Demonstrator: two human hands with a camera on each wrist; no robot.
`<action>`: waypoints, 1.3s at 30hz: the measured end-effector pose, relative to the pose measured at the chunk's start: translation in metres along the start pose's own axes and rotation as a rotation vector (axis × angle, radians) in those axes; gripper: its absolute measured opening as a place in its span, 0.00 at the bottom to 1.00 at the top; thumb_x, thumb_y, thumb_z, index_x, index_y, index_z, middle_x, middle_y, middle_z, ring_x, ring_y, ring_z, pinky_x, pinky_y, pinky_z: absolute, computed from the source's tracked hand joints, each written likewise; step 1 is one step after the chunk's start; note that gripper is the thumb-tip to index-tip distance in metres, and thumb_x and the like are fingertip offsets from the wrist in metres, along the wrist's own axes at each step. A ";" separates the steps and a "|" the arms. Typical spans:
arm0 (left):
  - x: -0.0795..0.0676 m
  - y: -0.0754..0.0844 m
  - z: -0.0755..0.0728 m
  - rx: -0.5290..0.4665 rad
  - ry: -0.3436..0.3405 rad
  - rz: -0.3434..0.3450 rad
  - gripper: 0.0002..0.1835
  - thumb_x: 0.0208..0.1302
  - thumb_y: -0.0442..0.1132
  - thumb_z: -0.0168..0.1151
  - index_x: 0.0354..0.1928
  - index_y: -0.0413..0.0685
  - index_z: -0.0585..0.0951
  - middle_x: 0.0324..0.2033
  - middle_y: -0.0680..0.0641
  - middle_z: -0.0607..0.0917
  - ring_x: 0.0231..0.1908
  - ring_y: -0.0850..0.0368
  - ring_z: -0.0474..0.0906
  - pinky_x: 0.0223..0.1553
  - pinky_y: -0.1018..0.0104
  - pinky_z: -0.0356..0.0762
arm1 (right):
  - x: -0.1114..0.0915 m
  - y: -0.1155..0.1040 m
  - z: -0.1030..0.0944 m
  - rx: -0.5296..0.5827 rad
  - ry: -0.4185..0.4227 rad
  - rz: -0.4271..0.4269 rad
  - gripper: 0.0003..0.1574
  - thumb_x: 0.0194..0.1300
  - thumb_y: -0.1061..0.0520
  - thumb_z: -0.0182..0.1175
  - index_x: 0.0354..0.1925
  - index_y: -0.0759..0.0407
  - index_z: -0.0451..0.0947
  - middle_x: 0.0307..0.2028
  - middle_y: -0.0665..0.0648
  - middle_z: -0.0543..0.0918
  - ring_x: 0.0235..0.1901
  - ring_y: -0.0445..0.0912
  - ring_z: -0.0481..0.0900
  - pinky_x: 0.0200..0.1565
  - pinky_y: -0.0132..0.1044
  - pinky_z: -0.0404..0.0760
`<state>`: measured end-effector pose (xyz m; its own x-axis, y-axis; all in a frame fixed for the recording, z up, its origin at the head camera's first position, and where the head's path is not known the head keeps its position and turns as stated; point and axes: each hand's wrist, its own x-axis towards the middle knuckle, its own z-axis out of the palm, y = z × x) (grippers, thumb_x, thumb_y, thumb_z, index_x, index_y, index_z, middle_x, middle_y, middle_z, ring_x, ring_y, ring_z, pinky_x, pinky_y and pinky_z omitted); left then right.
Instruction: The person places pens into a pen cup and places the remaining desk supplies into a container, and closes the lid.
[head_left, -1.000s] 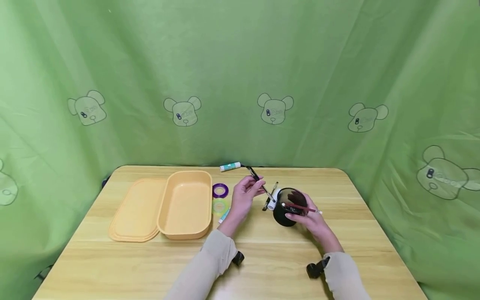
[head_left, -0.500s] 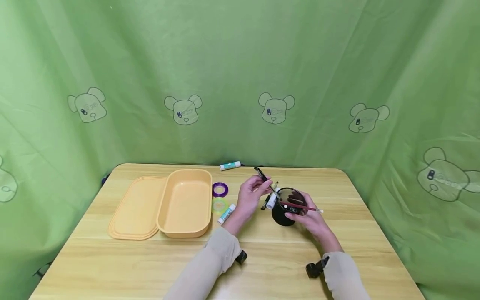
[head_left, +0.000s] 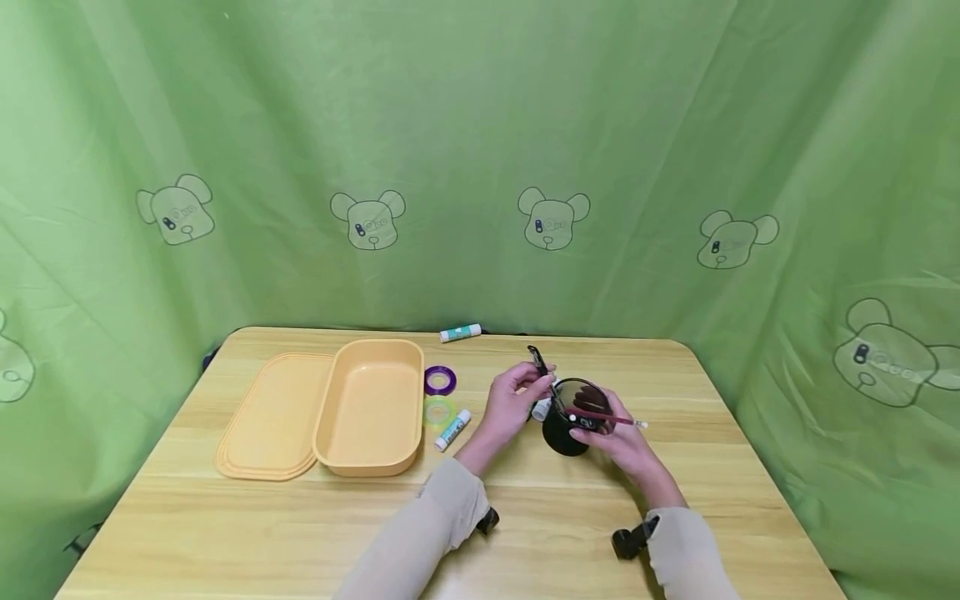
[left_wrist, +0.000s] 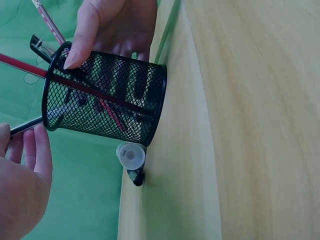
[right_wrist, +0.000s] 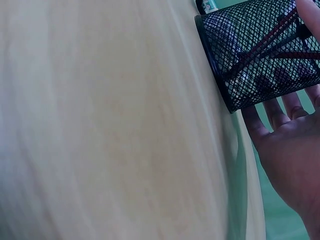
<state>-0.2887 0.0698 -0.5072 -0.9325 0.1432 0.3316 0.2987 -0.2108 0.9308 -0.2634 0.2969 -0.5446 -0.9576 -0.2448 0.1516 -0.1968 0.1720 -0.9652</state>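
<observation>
My right hand (head_left: 626,442) grips a black mesh pen holder (left_wrist: 107,95), its thumb on the near side and the other fingers behind. A red pencil (head_left: 618,418) with a pale end leans out of the holder to the right, and the left wrist view shows more sticks and a black-clipped pen (left_wrist: 42,48) in it. My left hand (head_left: 512,404) pinches a dark pen (head_left: 538,362) at the holder's rim; its lower end is inside the mesh. Behind the holder lies a white-ended glue stick (left_wrist: 131,156), partly hidden, with something black next to it.
An open yellow box (head_left: 367,408) stands left of the hands, its lid (head_left: 273,417) flat beside it. Between box and left hand lie a purple tape roll (head_left: 440,381), a yellow-green tape roll (head_left: 438,412) and a glue stick (head_left: 453,430). Another glue stick (head_left: 460,333) lies at the back edge.
My left hand has moved right with the pen, bringing its lower end from beside the holder into it. The pen stands steeper now. My right hand keeps its grip, nearly still.
</observation>
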 end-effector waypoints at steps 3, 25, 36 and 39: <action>-0.001 -0.001 0.001 0.030 0.009 0.016 0.12 0.69 0.33 0.68 0.51 0.35 0.86 0.42 0.31 0.88 0.34 0.66 0.84 0.45 0.68 0.89 | 0.000 0.001 0.000 0.001 0.005 0.006 0.53 0.60 0.69 0.72 0.76 0.67 0.54 0.71 0.77 0.65 0.59 0.33 0.77 0.60 0.20 0.74; -0.006 -0.008 0.008 0.250 0.029 0.010 0.08 0.67 0.34 0.71 0.44 0.37 0.89 0.44 0.43 0.88 0.41 0.63 0.85 0.46 0.75 0.85 | -0.001 0.002 -0.001 -0.014 -0.013 -0.010 0.53 0.61 0.68 0.71 0.76 0.66 0.55 0.70 0.77 0.66 0.60 0.33 0.77 0.60 0.21 0.74; -0.005 -0.011 0.009 0.275 0.021 -0.051 0.11 0.66 0.36 0.72 0.48 0.40 0.89 0.41 0.46 0.85 0.40 0.67 0.81 0.46 0.76 0.84 | -0.002 0.001 -0.001 -0.034 -0.001 -0.007 0.52 0.61 0.68 0.72 0.76 0.65 0.55 0.71 0.74 0.68 0.60 0.34 0.76 0.61 0.20 0.73; -0.005 -0.013 0.009 0.287 0.022 -0.043 0.11 0.66 0.36 0.72 0.48 0.39 0.89 0.41 0.45 0.85 0.40 0.66 0.82 0.46 0.76 0.84 | -0.002 0.001 -0.001 -0.046 -0.002 -0.005 0.52 0.61 0.67 0.72 0.76 0.65 0.56 0.70 0.74 0.68 0.61 0.36 0.76 0.60 0.20 0.73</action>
<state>-0.2864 0.0809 -0.5196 -0.9488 0.1248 0.2902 0.3010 0.0782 0.9504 -0.2621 0.2984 -0.5459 -0.9564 -0.2473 0.1556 -0.2107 0.2147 -0.9537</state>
